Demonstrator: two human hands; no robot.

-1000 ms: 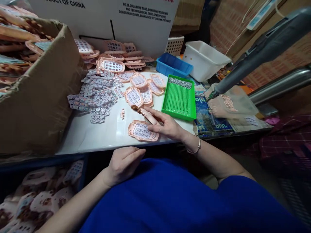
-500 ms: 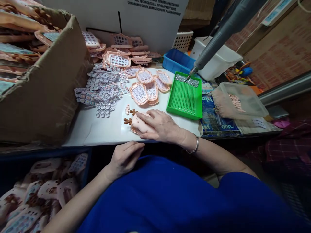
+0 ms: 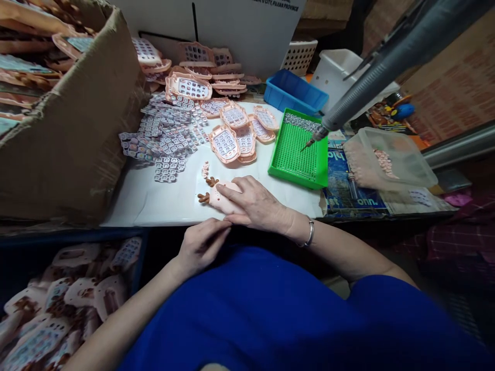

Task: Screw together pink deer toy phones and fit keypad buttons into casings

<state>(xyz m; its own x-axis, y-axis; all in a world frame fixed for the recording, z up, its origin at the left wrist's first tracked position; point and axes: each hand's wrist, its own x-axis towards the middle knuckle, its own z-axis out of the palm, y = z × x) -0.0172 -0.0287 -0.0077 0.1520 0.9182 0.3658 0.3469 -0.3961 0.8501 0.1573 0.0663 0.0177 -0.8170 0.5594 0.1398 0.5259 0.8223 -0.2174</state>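
Observation:
A pink plastic shell [image 3: 225, 198] with two brown antlers lies face up near the table's front edge. My right hand [image 3: 257, 202] covers its right side, with thumb and fingers closed round it. Just left and in front of it, my left hand [image 3: 203, 245] is at the table edge, its fingers pressed together; anything between its fingertips is too small to make out. The fingertips of both hands nearly meet below the shell. Several tiny pink parts [image 3: 205, 169] lie behind the antlers. Clear-backed button pads [image 3: 166, 139] are heaped at the back left, beside pink shells with button pads [image 3: 225, 143].
A green tray [image 3: 297, 154] holds silver screws, with a grey screwdriver [image 3: 340, 111] hanging above it. Behind is a blue bin [image 3: 296, 93]. At right stands a clear tub [image 3: 394, 159]; at left, a cardboard box [image 3: 77, 118] full of shells.
My left hand has moved up and right towards my right hand. The view has shifted slightly, and the screwdriver's tip now hangs over the middle of the green tray.

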